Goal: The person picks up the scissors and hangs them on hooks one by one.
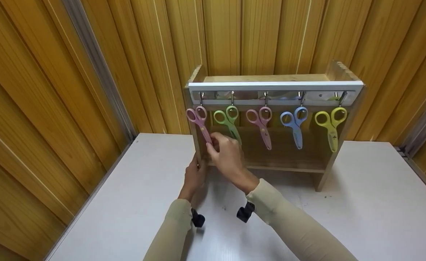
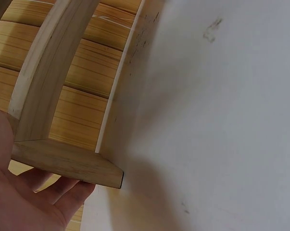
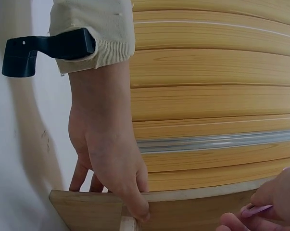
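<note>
A wooden rack (image 1: 285, 169) stands on the white table, with a metal rail (image 1: 271, 85) and hooks along its upper front. From the leftmost hook hang purple-pink scissors (image 1: 202, 125), tilted, with their blades downward. My right hand (image 1: 229, 154) pinches these scissors near the blade tip between thumb and fingers; in the right wrist view a purple bit (image 3: 255, 210) shows between the fingertips. My left hand (image 1: 194, 175) grips the lower left side panel of the rack, thumb on the inner side and fingers outside, as the left hand (image 3: 108, 154) shows in the right wrist view.
Green scissors (image 1: 231, 119), pink scissors (image 1: 263, 127), blue scissors (image 1: 295, 127) and yellow scissors (image 1: 331, 128) hang on the other hooks. Wood-patterned panels (image 1: 222, 40) rise behind and at both sides. The white table (image 1: 125, 203) extends around the rack.
</note>
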Tool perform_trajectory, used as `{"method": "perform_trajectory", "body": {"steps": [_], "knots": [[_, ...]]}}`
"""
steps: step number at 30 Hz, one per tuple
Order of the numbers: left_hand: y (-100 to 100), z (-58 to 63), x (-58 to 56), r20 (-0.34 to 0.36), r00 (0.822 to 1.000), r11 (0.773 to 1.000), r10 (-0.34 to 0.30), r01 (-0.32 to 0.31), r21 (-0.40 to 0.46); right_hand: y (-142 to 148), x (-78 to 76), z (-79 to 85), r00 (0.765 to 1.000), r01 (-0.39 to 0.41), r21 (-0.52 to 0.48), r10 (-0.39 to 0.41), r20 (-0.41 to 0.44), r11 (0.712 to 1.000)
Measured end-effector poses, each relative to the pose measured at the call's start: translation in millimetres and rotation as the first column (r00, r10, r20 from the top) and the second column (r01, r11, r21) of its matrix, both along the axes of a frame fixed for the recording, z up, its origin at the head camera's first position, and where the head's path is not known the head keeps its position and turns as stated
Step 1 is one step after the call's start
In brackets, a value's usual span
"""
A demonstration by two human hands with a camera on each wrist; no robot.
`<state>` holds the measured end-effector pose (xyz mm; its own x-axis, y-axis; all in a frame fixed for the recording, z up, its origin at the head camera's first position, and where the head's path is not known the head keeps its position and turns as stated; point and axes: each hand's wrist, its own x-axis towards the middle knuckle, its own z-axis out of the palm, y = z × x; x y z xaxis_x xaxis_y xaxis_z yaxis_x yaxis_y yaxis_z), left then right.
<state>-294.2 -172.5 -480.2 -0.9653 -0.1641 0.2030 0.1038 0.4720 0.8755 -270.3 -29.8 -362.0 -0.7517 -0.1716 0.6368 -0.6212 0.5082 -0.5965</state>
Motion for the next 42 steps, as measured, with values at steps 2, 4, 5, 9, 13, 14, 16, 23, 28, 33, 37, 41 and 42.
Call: {"method": "perform_trajectory", "body": {"steps": [2, 4, 5, 9, 13, 14, 16, 23, 28, 33, 37, 41, 42], "knots": [[-0.3, -0.2, 0.0, -0.012, 1.000, 1.000, 0.000, 0.000, -0.013, -0.3, -2.1, -1.2, 1.000, -0.002, -0.008, 0.002, -0.016, 1.000], [-0.2, -0.3, -0.3, -0.022, 1.000, 1.000, 0.003, -0.004, -0.023, -0.8, -3.8, -2.7, 1.000, -0.003, -0.011, 0.003, -0.030, 1.000], [-0.2, -0.4, -0.4, -0.022, 1.000, 1.000, 0.006, -0.006, -0.024, -1.1, -4.3, -3.6, 1.000, -0.003, -0.010, 0.002, -0.030, 1.000], [-0.1, -1.1, -1.3, -0.013, 1.000, 1.000, 0.011, -0.011, -0.022, -2.4, -5.2, -6.0, 1.000, 0.007, -0.006, -0.007, -0.030, 1.000], [-0.7, -1.6, -1.9, -0.010, 1.000, 1.000, 0.009, -0.009, -0.017, -3.1, -5.1, -6.8, 0.999, 0.016, 0.001, -0.016, -0.036, 1.000], [-0.6, -1.6, -2.1, -0.012, 1.000, 1.000, 0.008, -0.009, -0.016, -3.1, -4.9, -6.8, 0.999, 0.018, 0.004, -0.018, -0.036, 1.000], [-0.5, -1.5, -2.7, -0.019, 1.000, 1.000, 0.008, -0.009, -0.018, -3.2, -4.5, -6.8, 0.999, 0.020, 0.011, -0.019, -0.035, 1.000], [-0.3, -2.1, -3.5, -0.027, 1.000, 1.000, 0.012, -0.012, -0.026, -3.2, -3.9, -7.4, 0.999, 0.024, 0.026, -0.023, -0.028, 0.999], [-0.4, -2.7, -3.4, -0.025, 1.000, 1.000, 0.009, -0.010, -0.024, -2.7, -3.6, -7.4, 0.999, 0.036, 0.035, -0.035, -0.028, 0.999], [0.1, -2.3, -2.8, -0.024, 1.000, 1.000, 0.007, -0.007, -0.018, -2.1, -4.4, -7.6, 0.999, 0.034, 0.029, -0.033, -0.041, 0.999], [0.6, -1.6, -2.5, -0.012, 1.000, 1.000, 0.007, -0.008, -0.017, -1.0, -3.1, -8.7, 0.999, 0.028, 0.039, -0.027, -0.031, 0.999], [0.3, -1.7, -2.7, 0.006, 1.000, 1.000, 0.006, -0.006, -0.011, 0.3, -0.3, -9.7, 0.999, 0.033, 0.067, -0.033, -0.004, 0.997], [0.3, -1.4, -2.7, 0.008, 1.000, 1.000, 0.005, -0.005, -0.008, 0.7, 0.6, -9.8, 0.999, 0.032, 0.072, -0.033, 0.003, 0.997]]}}
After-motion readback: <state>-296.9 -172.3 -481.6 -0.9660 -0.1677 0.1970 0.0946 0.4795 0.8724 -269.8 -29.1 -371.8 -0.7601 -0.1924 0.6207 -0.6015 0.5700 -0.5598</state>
